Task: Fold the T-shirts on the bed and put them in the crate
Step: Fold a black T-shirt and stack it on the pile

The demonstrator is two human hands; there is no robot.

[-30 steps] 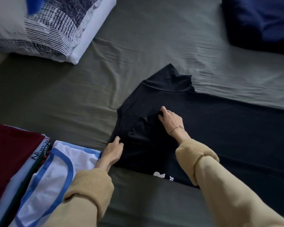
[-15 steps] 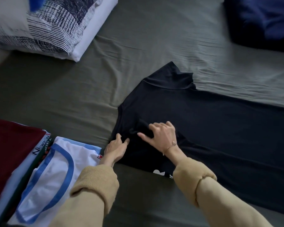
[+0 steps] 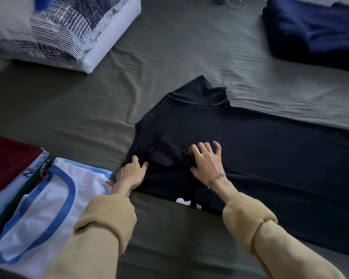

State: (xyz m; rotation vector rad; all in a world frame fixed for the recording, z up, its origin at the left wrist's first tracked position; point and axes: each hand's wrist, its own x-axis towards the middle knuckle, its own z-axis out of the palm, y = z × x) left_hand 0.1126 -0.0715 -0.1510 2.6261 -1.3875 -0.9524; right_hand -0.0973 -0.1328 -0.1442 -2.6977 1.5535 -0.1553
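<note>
- T-shirts in a folded stack lie at about 8 o'clock, at the left edge of the bed: a dark red one at the far left, and a white one with a blue collar band on the near side.
- At 11 o'clock a patterned pillow rests on the grey-green sheet.
- The left hand, from a tan sleeve, lies at the left edge of the black T-shirt; its fingers are curled onto the cloth, and whether they pinch it I cannot tell.
- The black T-shirt is spread flat at the middle of the bed, running toward 3 o'clock, with one sleeve pointing to 12 o'clock and a white print at its near edge.
- The right hand, with a thin bracelet at the wrist, is on the near sleeve, which is folded in over the shirt's body; its fingers are spread and bent, gathering the bunched cloth.
- At 1 to 2 o'clock a dark blue garment lies well apart from the black T-shirt.
</note>
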